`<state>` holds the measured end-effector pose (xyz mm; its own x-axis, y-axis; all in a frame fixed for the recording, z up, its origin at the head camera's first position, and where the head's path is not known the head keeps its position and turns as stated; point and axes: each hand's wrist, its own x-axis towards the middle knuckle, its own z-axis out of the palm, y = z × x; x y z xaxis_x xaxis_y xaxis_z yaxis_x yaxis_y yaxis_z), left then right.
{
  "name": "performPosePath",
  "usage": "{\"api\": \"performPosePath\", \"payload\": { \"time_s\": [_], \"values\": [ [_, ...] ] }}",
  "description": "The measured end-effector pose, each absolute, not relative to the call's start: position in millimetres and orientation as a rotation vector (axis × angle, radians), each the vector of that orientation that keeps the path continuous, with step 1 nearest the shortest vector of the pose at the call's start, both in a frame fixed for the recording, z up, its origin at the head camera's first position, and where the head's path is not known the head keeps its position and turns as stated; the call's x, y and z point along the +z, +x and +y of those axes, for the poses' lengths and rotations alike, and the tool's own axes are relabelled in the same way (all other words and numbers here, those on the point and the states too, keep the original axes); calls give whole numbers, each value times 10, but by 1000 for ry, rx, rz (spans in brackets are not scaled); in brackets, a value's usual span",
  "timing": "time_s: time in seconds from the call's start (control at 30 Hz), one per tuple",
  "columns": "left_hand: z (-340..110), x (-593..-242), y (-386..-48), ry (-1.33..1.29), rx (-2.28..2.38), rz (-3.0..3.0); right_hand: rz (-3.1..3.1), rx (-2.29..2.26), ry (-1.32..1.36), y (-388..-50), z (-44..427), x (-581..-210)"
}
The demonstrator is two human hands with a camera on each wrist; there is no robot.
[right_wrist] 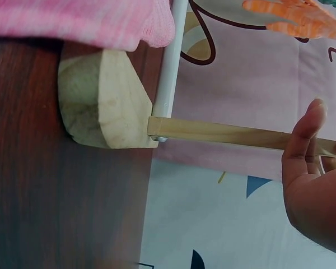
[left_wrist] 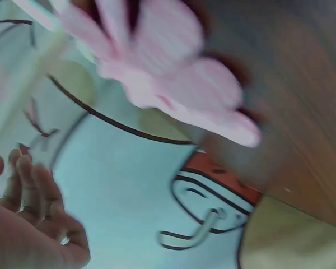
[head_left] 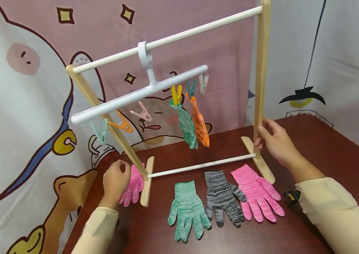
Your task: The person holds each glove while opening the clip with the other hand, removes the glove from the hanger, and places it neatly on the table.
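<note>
A person's right hand [head_left: 274, 141] grips one wooden post [head_left: 261, 70] as the left hand [head_left: 115, 180], fingers loosely bent, hovers beside a pink glove [head_left: 135, 187], among four gloves [head_left: 187, 210] on one table [head_left: 322, 141]; two hanging gloves [head_left: 186, 123] share six clips [head_left: 176, 95]' hanger [head_left: 115, 105].

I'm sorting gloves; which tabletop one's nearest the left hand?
The pink glove outside the rack's left foot, beside the left hand; the green glove, grey glove and other pink glove lie farther away.

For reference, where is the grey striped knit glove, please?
In the head view, the grey glove lies right of centre, between a green knit glove and a pink knit glove.
</note>
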<state>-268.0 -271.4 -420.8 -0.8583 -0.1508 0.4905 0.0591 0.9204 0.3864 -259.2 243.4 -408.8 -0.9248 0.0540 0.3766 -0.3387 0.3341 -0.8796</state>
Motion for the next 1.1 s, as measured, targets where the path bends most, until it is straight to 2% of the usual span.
{"api": "performPosePath", "payload": {
  "time_s": [0.2, 0.5, 0.8, 1.1],
  "values": [
    [-2303, -4124, -2467, -223, -589, -2306, -2247, 1630, 264, -2608, 2444, -4082],
    [-1580, -4022, -2347, -379, -874, -2396, -2268, 1638, 242, -2599, 2457, -4077],
    [-1197, -3832, -2512, -424, -1017, -2399, -2255, 1630, 277, -2616, 2438, -4066],
    [-840, -3573, -2799, -391, -1410, -2492, -2260, 1624, 266, -2606, 2435, -4074]
  ]
}}
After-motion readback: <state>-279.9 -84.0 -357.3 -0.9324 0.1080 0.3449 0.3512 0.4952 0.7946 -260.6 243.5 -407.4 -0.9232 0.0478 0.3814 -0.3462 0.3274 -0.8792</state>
